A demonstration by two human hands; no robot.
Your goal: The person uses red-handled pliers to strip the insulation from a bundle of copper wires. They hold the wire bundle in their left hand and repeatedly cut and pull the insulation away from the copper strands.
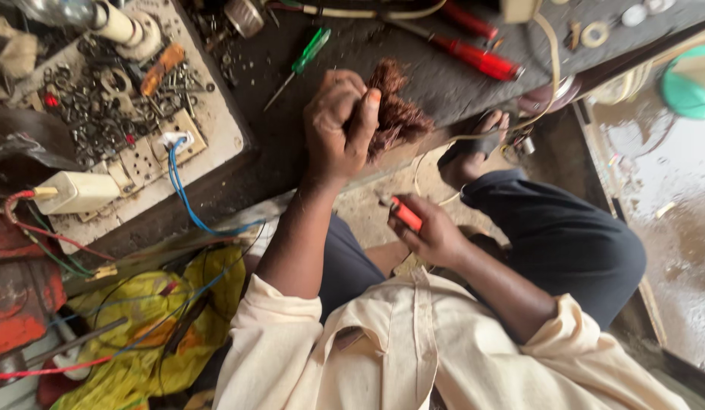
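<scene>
The left hand [339, 125] is clamped in a fist around a tangled bundle of copper-brown wire [396, 114], held over the dark tabletop [307, 152]. Nearer, to the right, the right hand [430, 230] grips an orange-handled tool [405, 213]. A green-handled screwdriver [303, 62] lies farther left.

Item 1, as I see it: copper wire bundle [394, 114], reddish-brown, tangled, frayed strands fanning up and to the right, lower part hidden in a fist, raised over the dark bench edge.

Item 2: orange tool [405, 213], short orange handle, dark tip pointing upper left, held low above the lap.
</scene>
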